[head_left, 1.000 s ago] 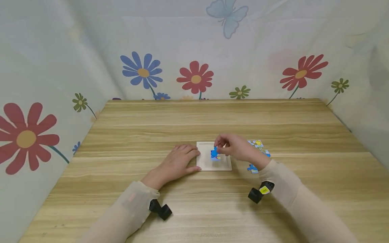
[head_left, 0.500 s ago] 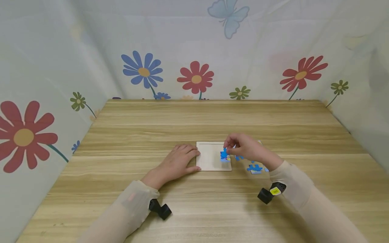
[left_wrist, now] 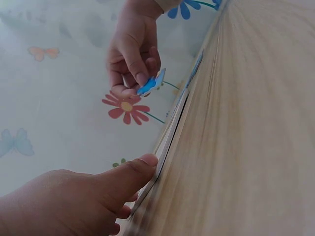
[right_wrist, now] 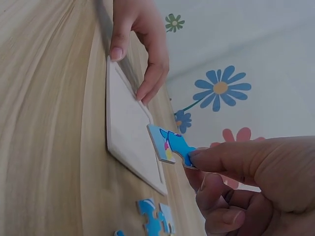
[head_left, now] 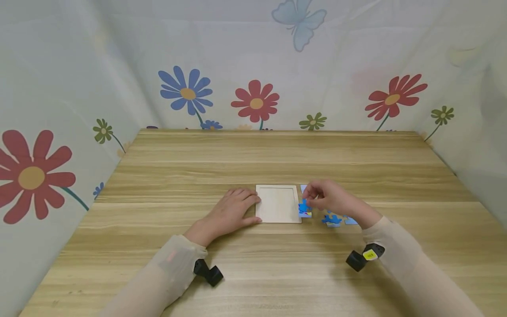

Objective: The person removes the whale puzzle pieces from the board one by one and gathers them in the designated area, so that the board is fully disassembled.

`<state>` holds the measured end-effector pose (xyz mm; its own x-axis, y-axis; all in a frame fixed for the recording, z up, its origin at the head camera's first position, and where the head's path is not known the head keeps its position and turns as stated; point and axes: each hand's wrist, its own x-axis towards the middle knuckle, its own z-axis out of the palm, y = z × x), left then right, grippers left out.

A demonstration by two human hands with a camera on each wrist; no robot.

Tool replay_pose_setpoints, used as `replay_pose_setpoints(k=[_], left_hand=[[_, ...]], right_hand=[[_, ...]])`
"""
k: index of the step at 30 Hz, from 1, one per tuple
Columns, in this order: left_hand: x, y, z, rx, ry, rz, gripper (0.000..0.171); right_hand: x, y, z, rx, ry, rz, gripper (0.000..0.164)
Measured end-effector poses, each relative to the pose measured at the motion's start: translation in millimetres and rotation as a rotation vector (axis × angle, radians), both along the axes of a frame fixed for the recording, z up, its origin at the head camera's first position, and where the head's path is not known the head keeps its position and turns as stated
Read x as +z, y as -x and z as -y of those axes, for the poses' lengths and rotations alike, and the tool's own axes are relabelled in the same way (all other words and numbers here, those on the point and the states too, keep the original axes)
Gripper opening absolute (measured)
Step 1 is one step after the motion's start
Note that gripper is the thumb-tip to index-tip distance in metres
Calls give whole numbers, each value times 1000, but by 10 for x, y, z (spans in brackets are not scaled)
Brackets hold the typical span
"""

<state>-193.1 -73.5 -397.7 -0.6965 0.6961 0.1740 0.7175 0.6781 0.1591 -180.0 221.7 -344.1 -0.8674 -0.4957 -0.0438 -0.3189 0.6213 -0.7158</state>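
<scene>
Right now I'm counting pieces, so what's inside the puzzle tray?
The tray shows only its bare recess. The right hand pinches a blue piece off its right edge. The left hand touches the left rim; nothing of the recess looks covered.

A wooden desk [head_left: 277, 158] with a pale grain filled the lower half of the head view. A light fabric backdrop [head_left: 245, 53] enclosed it behind and on both sides, printed with a blue flower [head_left: 186, 93], red flowers [head_left: 255, 103], small green flowers [head_left: 312, 120] and a pale blue butterfly [head_left: 299, 20] near the top
</scene>
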Motion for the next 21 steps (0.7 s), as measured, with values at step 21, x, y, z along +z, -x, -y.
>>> replay_pose_setpoints(k=[21], left_hand=[[10, -3, 5, 0, -6, 7, 55]], right_hand=[[-208, -53, -159, -5, -55, 47, 6]])
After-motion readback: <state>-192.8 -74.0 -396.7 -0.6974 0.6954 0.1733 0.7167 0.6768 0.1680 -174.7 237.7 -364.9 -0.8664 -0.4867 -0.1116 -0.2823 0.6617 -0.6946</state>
